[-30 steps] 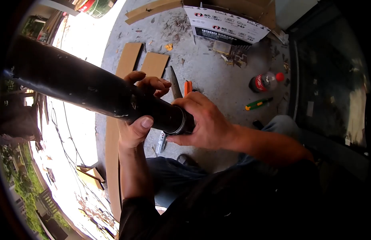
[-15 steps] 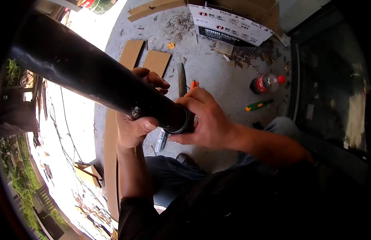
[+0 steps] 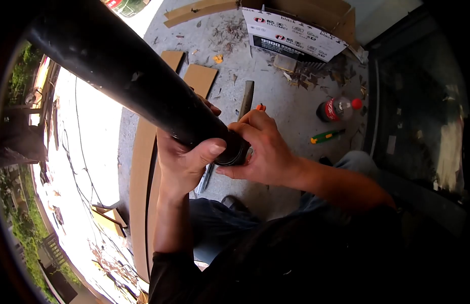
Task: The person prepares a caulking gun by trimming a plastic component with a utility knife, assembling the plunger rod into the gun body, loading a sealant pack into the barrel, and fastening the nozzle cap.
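A thick black tube (image 3: 138, 81) runs from the upper left down to the middle of the view. My left hand (image 3: 187, 157) is wrapped round it near its lower end, thumb on top, most fingers hidden behind. At that end, my right hand (image 3: 260, 147) grips the tube's rim with thumb and fingers. Just beyond my right hand a grey blade-like tool (image 3: 247, 99) points upward, with a small orange piece (image 3: 260, 107) beside it. What holds these two is hidden. Below the tube lies a partly covered silvery item (image 3: 203, 181).
A printed cardboard box (image 3: 295, 38) stands at the back. A cola bottle (image 3: 338, 109) and a green and yellow cutter (image 3: 327, 136) lie on the floor at the right. Cardboard pieces (image 3: 200, 78) and a long strip (image 3: 142, 177) lie left, dry leaves (image 3: 308, 78) near the box.
The tube has tilted more steeply and looks turned about its length. My left hand has moved right, closer to the tube's end. The grey tool has shifted right; my right hand stays at the rim.
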Motion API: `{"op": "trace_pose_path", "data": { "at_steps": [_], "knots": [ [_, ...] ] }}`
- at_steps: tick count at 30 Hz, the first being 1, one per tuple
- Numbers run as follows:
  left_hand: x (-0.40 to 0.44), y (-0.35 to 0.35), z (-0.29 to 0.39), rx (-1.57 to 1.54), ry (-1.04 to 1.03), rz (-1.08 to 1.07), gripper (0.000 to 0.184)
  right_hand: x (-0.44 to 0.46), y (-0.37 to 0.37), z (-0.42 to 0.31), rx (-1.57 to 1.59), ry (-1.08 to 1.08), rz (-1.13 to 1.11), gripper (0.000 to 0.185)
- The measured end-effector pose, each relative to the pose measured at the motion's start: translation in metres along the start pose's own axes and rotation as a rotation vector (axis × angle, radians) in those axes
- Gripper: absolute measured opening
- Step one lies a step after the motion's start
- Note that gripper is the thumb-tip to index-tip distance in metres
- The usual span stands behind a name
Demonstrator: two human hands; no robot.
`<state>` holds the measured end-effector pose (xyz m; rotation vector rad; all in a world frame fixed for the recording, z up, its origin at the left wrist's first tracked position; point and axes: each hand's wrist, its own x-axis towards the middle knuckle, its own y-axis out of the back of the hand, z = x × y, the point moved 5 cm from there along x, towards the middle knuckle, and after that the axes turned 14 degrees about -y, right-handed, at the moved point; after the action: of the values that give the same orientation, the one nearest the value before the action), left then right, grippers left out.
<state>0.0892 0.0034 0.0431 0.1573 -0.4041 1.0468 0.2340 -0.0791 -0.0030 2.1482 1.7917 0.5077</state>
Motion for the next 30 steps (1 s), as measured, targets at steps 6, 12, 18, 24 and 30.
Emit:
{"op": "trace_pose_path", "data": {
  "at_steps": [6,12,18,24,30],
  "knots": [
    [0.003,0.002,0.0,-0.191,0.051,-0.078,0.108,0.002,0.007,-0.013,-0.131,0.071,-0.067,0.062],
    [0.001,-0.013,0.002,-0.2,0.035,0.116,0.087,0.002,0.006,-0.006,-0.222,0.043,-0.055,0.058],
    [-0.003,-0.018,0.013,-0.128,-0.037,0.269,0.052,-0.007,0.0,-0.017,-0.292,0.159,0.063,0.079],
    [-0.006,-0.017,-0.005,-0.216,0.065,0.431,0.049,-0.004,-0.006,0.0,-0.287,0.11,0.097,0.107],
    [0.007,-0.011,-0.007,-0.421,0.01,-0.069,0.075,-0.002,-0.009,-0.004,-0.172,0.186,-0.022,0.105]
  ]
}}
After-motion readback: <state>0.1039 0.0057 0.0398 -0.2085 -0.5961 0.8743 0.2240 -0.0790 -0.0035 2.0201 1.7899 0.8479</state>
